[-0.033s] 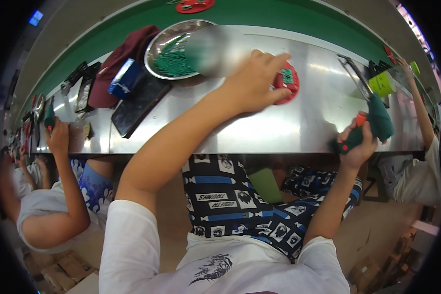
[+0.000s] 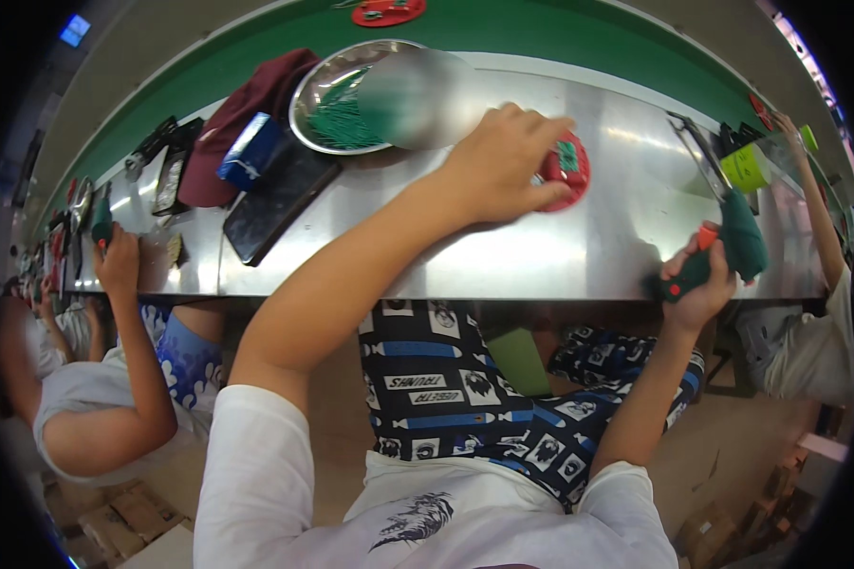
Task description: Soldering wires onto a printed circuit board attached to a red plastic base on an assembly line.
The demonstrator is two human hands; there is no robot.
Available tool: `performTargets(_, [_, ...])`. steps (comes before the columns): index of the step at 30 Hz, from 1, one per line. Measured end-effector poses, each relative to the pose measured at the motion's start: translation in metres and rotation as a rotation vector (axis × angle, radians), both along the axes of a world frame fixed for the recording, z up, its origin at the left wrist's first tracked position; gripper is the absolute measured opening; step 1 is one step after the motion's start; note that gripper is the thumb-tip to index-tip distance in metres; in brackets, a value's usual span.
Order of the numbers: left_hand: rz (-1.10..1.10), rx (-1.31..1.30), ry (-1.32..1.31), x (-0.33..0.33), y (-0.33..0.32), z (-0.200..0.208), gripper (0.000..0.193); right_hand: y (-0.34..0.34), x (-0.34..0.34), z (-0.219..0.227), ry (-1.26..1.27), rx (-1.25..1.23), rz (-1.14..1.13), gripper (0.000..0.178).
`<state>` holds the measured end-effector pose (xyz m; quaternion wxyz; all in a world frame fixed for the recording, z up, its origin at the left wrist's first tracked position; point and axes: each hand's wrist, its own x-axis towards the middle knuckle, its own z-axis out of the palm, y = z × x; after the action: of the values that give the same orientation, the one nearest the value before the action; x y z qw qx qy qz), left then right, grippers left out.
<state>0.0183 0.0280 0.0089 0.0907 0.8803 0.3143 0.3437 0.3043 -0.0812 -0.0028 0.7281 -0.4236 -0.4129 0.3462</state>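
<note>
My left hand point(image 2: 508, 166) reaches over the metal bench. Its thumb and fingers curve round the left side of a red round holder point(image 2: 579, 186), gripping it. A small green circuit board point(image 2: 567, 156) sits on that holder. In my right hand point(image 2: 700, 289), near the bench's front edge, is a dark green pistol-shaped soldering gun point(image 2: 742, 235) with an orange trigger. Its long metal front point(image 2: 697, 147) points away from me, apart from the holder. Left of my left hand stands a steel bowl point(image 2: 299, 119) with many thin green wires point(image 2: 342, 119); a blurred patch hides its right part.
A dark phone point(image 2: 273, 213), a blue box point(image 2: 250, 156) and a maroon cap point(image 2: 220, 142) lie left of the bowl. Beyond the bench runs a green belt point(image 2: 503, 43) carrying another red holder point(image 2: 389, 11). Co-workers sit on both sides; a yellow-green cup point(image 2: 747, 168) stands at right.
The whole view has shifted slightly, so the bench things appear a little farther right. Both hands keep their grips, with no clear movement against the bench.
</note>
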Motion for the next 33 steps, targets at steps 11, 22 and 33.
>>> performTargets(11, [0.235,0.526,-0.152,-0.014,0.024,0.014,0.043,-0.001,0.007,-0.003,0.165,-0.031,-0.064,0.034])
performTargets(22, [0.328,0.269,-0.095,-0.011,0.008,0.013,0.062,0.006,-0.009,0.009,0.148,-0.075,-0.112,0.030])
performTargets(33, [0.722,0.241,0.470,-0.050,0.202,0.053,0.048,-0.001,0.000,0.026,0.258,-0.181,-0.052,0.022])
